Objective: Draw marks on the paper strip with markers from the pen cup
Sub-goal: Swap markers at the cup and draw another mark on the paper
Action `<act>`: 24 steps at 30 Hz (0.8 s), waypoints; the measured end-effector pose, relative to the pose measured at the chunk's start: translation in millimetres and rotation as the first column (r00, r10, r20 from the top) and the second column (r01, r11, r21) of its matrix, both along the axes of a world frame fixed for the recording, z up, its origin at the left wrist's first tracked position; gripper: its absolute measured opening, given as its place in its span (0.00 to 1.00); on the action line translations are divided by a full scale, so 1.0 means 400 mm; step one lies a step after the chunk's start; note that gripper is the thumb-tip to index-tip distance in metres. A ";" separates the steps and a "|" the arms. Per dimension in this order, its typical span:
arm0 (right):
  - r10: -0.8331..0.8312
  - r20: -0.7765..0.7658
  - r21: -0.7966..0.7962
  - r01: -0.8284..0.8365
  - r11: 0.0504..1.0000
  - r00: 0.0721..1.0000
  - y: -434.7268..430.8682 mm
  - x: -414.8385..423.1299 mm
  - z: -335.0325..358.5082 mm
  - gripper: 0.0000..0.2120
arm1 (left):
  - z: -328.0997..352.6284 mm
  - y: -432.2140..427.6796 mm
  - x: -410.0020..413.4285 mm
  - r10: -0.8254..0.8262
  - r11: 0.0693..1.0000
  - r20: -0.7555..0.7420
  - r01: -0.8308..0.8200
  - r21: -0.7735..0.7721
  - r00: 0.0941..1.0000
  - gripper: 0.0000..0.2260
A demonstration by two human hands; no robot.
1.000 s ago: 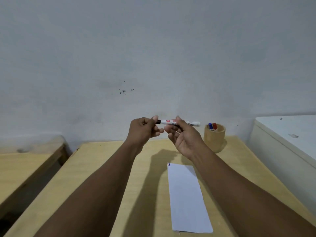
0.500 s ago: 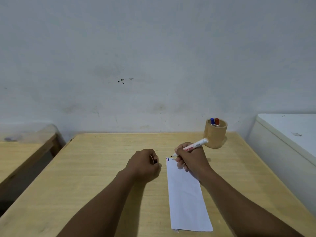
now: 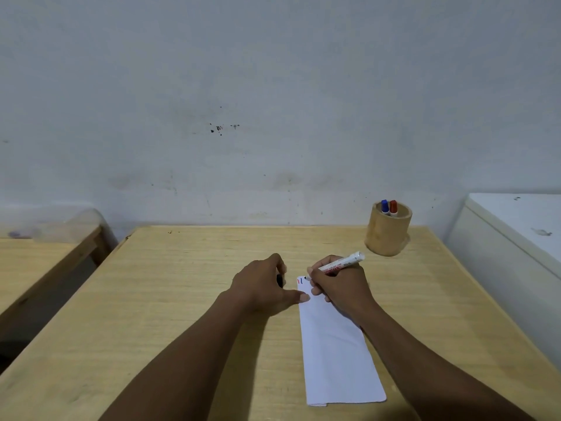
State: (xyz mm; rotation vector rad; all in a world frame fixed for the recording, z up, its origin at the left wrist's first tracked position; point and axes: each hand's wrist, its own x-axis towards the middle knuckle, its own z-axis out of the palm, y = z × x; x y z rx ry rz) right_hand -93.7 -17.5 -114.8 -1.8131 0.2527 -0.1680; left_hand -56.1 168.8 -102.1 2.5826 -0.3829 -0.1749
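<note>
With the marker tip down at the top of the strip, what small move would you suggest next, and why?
Probably a short stroke toward the person: the right hand has the marker tip at the paper strip's far edge, just right of a red and a blue mark, with only a black dot begun. The left hand, holding the dark cap, pins the strip with its thumb.

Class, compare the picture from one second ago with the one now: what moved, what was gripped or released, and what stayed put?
Both hands came down from mid-air to the table. The right hand now holds the marker alone, tip at the far end of the paper strip. The left hand let the marker go, keeps the black cap, and its thumb presses the strip's edge. The strip and pen cup stayed put.
</note>
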 end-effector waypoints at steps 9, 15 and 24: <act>0.026 -0.014 -0.064 -0.027 0.998 1.000 0.001 0.014 -0.009 0.03 | 0.003 0.000 -0.002 0.009 1.000 -0.020 -0.009 -0.015 1.000 0.32; 0.027 -0.034 0.065 -0.025 0.998 0.999 -0.005 0.017 0.005 0.04 | 0.005 -0.001 0.001 0.026 0.999 -0.050 -0.027 -0.032 0.998 0.32; -0.139 -0.079 0.611 0.158 0.775 0.987 -0.074 0.028 0.131 0.08 | 0.039 0.055 0.058 -0.018 0.932 -0.122 -0.028 -0.361 0.992 0.05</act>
